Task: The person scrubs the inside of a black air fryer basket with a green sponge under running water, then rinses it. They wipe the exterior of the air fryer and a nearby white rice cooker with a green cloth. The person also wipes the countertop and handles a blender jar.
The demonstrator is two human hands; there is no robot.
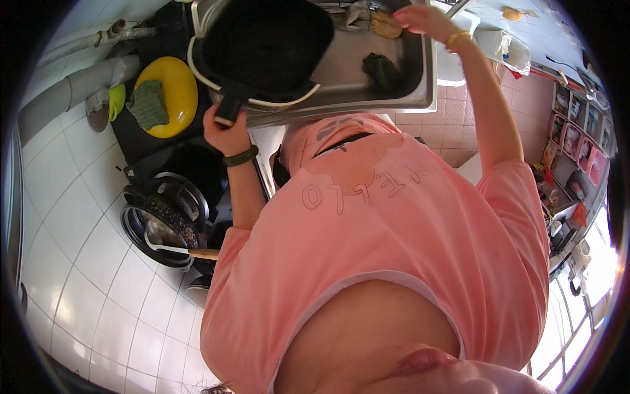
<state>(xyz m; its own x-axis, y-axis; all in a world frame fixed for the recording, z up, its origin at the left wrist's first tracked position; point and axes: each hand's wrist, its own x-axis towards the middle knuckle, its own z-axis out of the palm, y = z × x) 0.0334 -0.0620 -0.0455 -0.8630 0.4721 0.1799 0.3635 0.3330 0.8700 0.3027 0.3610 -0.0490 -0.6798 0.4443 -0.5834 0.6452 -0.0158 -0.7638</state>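
My left hand (229, 133) grips the short handle of a black square pan (268, 44) with a cream outer edge. The pan is held over the left part of a stainless steel sink (339, 98) and hides much of it. My right hand (423, 20) is stretched over the sink's right rim, with its fingertips at a tan sponge-like scrubber (386, 24). Whether they touch it I cannot tell. Beside the scrubber lies a crumpled grey cloth (358, 14). A dark green wet-looking cloth (379, 69) rests on the sink's bottom.
Left of the sink, a yellow oval dish or lid (182, 98) carries a folded green cloth (150, 104). Nearer me stand stacked black pans (170, 212) and a wooden-handled ladle (202, 253). A grey pipe (83, 81) runs along the tiled wall. Loaded shelves (578, 128) stand at right.
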